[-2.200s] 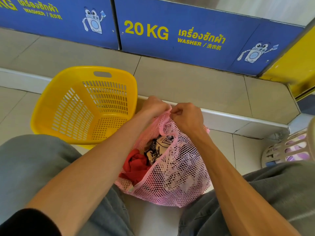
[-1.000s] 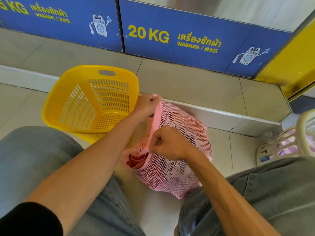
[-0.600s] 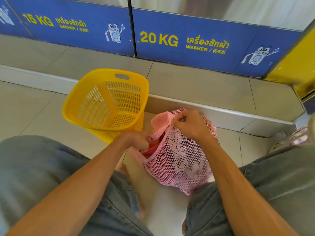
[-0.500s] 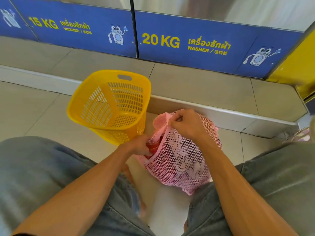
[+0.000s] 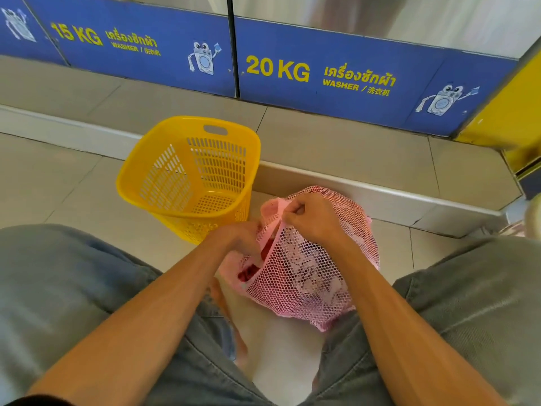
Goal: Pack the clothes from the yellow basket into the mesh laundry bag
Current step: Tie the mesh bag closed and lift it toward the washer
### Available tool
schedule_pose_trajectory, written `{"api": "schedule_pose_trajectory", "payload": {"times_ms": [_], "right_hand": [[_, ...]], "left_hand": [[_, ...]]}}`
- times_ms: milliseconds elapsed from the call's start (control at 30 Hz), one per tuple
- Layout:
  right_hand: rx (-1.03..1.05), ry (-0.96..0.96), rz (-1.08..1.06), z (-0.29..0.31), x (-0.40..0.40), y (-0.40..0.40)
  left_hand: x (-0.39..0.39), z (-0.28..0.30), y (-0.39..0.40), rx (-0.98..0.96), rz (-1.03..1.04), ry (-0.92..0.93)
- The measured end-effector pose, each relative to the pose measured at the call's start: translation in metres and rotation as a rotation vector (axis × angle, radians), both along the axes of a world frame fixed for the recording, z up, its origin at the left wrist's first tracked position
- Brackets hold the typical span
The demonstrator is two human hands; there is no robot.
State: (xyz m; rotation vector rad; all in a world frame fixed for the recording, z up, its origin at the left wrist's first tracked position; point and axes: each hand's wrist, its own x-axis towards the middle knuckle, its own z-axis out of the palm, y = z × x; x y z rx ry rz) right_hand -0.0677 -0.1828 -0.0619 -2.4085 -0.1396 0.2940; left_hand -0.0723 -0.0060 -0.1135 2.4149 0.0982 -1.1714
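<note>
Mesh laundry bag (image 5: 304, 271): pink, bulging w/ clothes, red garment (image 5: 248, 272) showing.

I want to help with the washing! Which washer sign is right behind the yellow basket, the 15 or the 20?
The 15 KG sign is closer behind the yellow basket. The 20 KG sign sits further right, above the pink mesh bag.

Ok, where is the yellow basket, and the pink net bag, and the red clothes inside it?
yellow basket (image 5: 137, 159): head view, on its left rim.
pink net bag (image 5: 307, 282): head view, on its front mesh side.
red clothes (image 5: 248, 273): head view, on the bit showing at the bag's opening.
</note>
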Motion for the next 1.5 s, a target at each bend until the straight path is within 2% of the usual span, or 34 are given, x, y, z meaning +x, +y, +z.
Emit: {"api": "schedule_pose_trajectory", "payload": {"times_ms": [67, 133, 200, 367, 433, 533, 633, 733, 867, 1000, 1167, 1367, 1500], "right_hand": [[-0.002, -0.017, 0.002, -0.001, -0.001, 0.002], [-0.003, -0.022, 0.021, -0.002, -0.001, 0.003], [-0.004, -0.021, 0.034, -0.003, -0.001, 0.003], [-0.011, -0.053, 0.013, -0.007, -0.002, 0.004], [-0.005, -0.067, -0.019, -0.010, -0.002, 0.006], [0.021, -0.074, -0.067, -0.012, -0.003, 0.005], [0.038, -0.077, -0.059, -0.013, -0.003, 0.005], [0.043, -0.084, -0.041, -0.013, -0.006, 0.009], [0.070, -0.081, -0.044, -0.011, -0.003, 0.011], [0.078, -0.080, -0.037, -0.011, -0.003, 0.010], [0.073, -0.059, -0.021, -0.012, -0.003, 0.010], [0.092, -0.055, -0.076, -0.008, 0.001, 0.005], [0.100, -0.075, -0.145, -0.009, 0.003, 0.000]], "left_hand": [[-0.010, -0.016, 0.002, 0.041, -0.062, -0.056], [-0.027, -0.036, 0.002, 0.185, -0.058, -0.170], [-0.032, -0.044, 0.000, 0.188, -0.008, -0.201], [0.000, 0.000, -0.004, -0.239, 0.237, -0.158], [0.002, 0.010, -0.005, -0.280, 0.184, -0.149], [-0.013, -0.015, -0.002, 0.016, -0.060, -0.099], [-0.041, -0.046, 0.003, 0.173, -0.111, -0.206], [-0.054, -0.060, 0.008, 0.212, -0.100, -0.359], [-0.051, -0.065, 0.012, 0.237, 0.112, -0.456], [-0.047, -0.064, 0.017, 0.336, 0.197, -0.425], [-0.046, -0.064, 0.015, 0.314, 0.222, -0.246], [-0.026, -0.043, 0.016, 0.211, 0.110, -0.244], [-0.030, -0.037, 0.012, 0.275, 0.133, -0.309]]}}
